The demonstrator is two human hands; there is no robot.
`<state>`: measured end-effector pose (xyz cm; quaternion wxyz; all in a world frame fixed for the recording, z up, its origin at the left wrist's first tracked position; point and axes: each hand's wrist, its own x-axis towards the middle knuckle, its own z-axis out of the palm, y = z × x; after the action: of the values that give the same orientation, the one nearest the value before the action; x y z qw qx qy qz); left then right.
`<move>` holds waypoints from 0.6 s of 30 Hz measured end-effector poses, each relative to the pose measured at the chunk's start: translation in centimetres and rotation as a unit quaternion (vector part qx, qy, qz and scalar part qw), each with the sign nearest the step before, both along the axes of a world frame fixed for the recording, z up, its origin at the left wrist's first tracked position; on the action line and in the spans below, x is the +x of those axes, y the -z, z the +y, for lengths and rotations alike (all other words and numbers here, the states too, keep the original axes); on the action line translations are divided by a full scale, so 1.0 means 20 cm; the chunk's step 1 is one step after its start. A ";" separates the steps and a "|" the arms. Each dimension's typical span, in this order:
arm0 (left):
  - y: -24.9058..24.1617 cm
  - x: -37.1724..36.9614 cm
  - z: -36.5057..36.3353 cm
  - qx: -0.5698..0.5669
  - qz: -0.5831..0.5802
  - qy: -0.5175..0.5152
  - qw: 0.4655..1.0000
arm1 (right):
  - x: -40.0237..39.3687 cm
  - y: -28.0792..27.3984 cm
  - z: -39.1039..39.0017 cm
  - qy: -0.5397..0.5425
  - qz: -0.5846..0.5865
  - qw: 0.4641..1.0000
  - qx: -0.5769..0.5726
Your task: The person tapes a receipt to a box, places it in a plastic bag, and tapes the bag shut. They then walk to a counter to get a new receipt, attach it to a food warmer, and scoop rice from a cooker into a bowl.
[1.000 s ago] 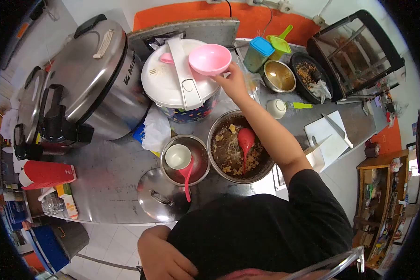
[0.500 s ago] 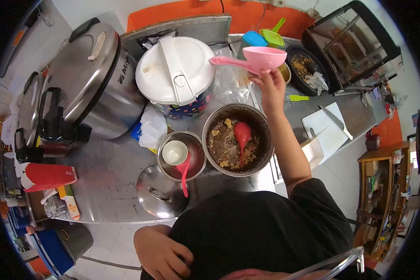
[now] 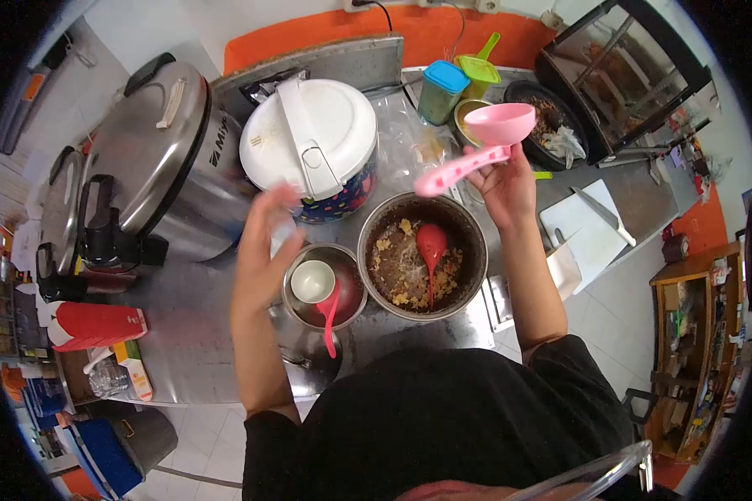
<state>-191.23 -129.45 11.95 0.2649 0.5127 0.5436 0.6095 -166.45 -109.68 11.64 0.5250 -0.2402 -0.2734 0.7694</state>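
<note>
A pink ladle (image 3: 500, 125) is held up by my right hand (image 3: 510, 188), its handle pointing left above the big pot's back edge. My left hand (image 3: 263, 246), blurred, is raised with fingers apart and nothing in it, left of the metal bowl. The pot (image 3: 368, 280) contains brown and yellowish food remains and a red spoon (image 3: 432, 246). Beside it, the metal bowl (image 3: 358, 305) holds a small white cup (image 3: 312, 281) and a pink-red spoon (image 3: 329, 316). A metal lid (image 3: 313, 359) lies in front, partly hidden by my left arm.
A white-lidded container (image 3: 347, 125) and a large steel cooker (image 3: 150, 142) stand at the back left. Behind my right hand are a blue-lidded container (image 3: 445, 78) and a black basin (image 3: 576, 154). A knife lies on a white cutting board (image 3: 593, 246) at right.
My left hand has risen from beside my body to above the counter. The pink ladle has moved slightly right and down in my right hand, and its handle now tilts down toward the left.
</note>
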 end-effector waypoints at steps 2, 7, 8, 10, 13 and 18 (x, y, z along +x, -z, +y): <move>0.19 -0.11 0.26 -0.020 0.201 -0.152 0.967 | 0.03 0.08 0.04 -0.075 0.040 0.996 -0.011; 0.28 -0.18 0.49 -0.108 0.258 -0.204 0.938 | 0.01 0.08 0.02 -0.282 0.057 0.956 -0.058; 0.29 -0.19 0.50 -0.091 0.231 -0.193 0.949 | 0.02 0.08 0.01 -0.262 -0.034 0.964 -0.030; 0.28 -0.20 0.51 -0.069 0.177 -0.176 0.966 | -0.01 0.03 -0.02 -0.214 -0.190 0.958 0.010; 0.24 -0.22 0.52 -0.072 0.141 -0.150 0.976 | -0.04 -0.10 0.01 -0.246 -0.278 0.911 0.182; 0.23 -0.21 0.56 -0.072 0.195 -0.173 0.963 | -0.07 -0.18 0.12 -0.253 -0.326 0.854 0.316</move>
<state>-195.47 -118.18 7.43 0.0807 0.4992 0.7073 0.4940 -167.87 -107.24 15.28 0.2406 -0.2209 -0.7090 0.6250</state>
